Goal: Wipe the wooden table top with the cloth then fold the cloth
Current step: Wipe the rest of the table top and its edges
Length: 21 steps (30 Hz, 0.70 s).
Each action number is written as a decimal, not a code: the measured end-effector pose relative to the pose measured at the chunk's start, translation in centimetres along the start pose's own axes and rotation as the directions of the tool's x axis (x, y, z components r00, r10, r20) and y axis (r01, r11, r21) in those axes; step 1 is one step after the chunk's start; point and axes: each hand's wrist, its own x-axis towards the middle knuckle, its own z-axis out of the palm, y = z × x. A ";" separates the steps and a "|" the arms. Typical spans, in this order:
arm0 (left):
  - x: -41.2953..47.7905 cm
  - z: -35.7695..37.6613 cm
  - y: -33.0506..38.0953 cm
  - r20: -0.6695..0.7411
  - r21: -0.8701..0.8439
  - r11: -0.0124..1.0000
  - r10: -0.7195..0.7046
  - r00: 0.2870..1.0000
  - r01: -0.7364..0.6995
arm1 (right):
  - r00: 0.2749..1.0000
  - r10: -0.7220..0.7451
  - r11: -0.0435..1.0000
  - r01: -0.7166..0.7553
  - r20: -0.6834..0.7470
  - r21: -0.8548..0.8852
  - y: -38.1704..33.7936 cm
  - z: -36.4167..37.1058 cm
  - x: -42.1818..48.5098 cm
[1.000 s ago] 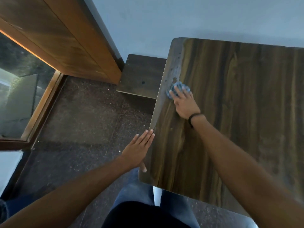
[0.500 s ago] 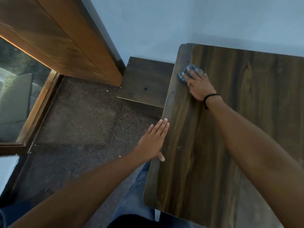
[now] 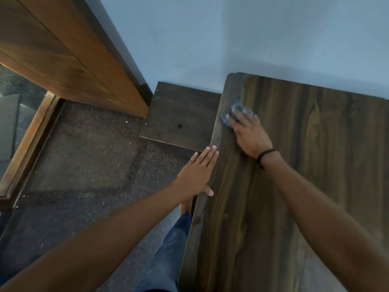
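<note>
The right hand (image 3: pixel 250 133) lies flat with its fingers spread and straight, pressing a cloth (image 3: pixel 228 118) down onto the table top (image 3: pixel 315 175); nothing is pinched, the palm and fingers simply bear on it. That flat press probably serves to spread pressure so the cloth rubs the surface rather than skating over it. The cloth is a small bunched wad, blue-grey and soft-looking, mostly hidden under the fingers, and it sits near the far left corner of the table top, just inside the left edge. A thin dark band (image 3: pixel 267 155) circles the wrist.

The left hand (image 3: pixel 197 173) rests against the table's left edge, fingers straight and together along the side, thumb laid over the top; it looks like a brace to steady the table during wiping.

The table top is dark wood-grain, smooth with a faint sheen, and its corners are rounded. Beside the far left corner stands a lower dark board (image 3: pixel 181 110) with a small round hole. Beneath are a speckled dark floor (image 3: pixel 84 154), a blue trouser leg (image 3: pixel 168 249), and behind, a pale wall (image 3: pixel 231 39).
</note>
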 end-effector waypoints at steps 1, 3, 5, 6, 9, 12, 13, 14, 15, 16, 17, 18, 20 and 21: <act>0.0 0.2 0.0 0.000 0.008 1.000 -0.004 1.000 0.004 | 0.999 0.034 0.999 -0.034 -0.015 -0.003 0.9 -0.6 2.7; 0.1 0.6 0.0 -0.003 0.010 1.000 -0.012 1.000 0.012 | 0.994 0.099 0.995 -0.099 -0.049 0.012 2.7 -1.8 7.7; 0.3 0.8 0.2 -0.007 0.020 1.000 -0.022 1.000 0.022 | 0.984 0.166 0.986 -0.164 -0.059 0.041 4.0 -2.6 11.1; 0.3 0.8 0.2 -0.009 0.030 0.999 -0.022 1.000 0.022 | 0.979 0.195 0.980 -0.191 -0.064 0.062 4.1 -2.8 11.9; 0.4 1.0 0.2 -0.006 0.035 0.999 -0.014 1.000 0.014 | 0.968 0.230 0.972 -0.223 -0.104 0.076 2.2 -2.1 10.1; 0.7 0.7 0.4 0.012 0.060 0.998 -0.037 0.999 0.036 | 0.975 0.195 0.978 -0.185 -0.110 0.094 -0.5 0.1 4.1; 0.7 0.7 0.6 0.020 0.064 0.997 -0.046 0.999 0.045 | 0.979 0.176 0.981 -0.166 -0.100 0.098 -0.9 0.6 2.6; 0.8 0.7 0.8 0.024 0.065 0.997 -0.052 0.998 0.051 | 0.983 0.155 0.985 -0.146 -0.102 0.090 -0.7 0.9 2.0; 0.8 0.6 0.9 0.024 0.066 0.996 -0.054 0.998 0.053 | 0.986 0.139 0.988 -0.132 -0.089 0.077 -0.1 0.7 2.6; 0.8 0.5 0.9 0.026 0.070 0.996 -0.052 0.998 0.050 | 0.987 0.133 0.990 -0.128 -0.092 0.058 0.8 0.2 4.1; 0.8 0.4 0.9 0.028 0.074 0.996 -0.048 0.998 0.046 | 0.986 0.138 0.990 -0.134 -0.096 0.049 1.6 -0.5 6.0; 0.6 0.4 0.9 0.030 0.079 0.996 -0.047 0.998 0.044 | 0.983 0.152 0.988 -0.147 -0.108 0.050 2.5 -1.3 8.1; 0.6 0.1 1.1 0.032 0.101 0.994 -0.052 0.998 0.048 | 0.966 0.242 0.967 -0.233 -0.087 0.106 3.8 -2.9 11.8; 0.5 0.0 1.2 0.029 0.117 0.992 -0.053 0.998 0.049 | 0.951 0.300 0.947 -0.289 -0.069 0.138 4.0 -3.4 12.9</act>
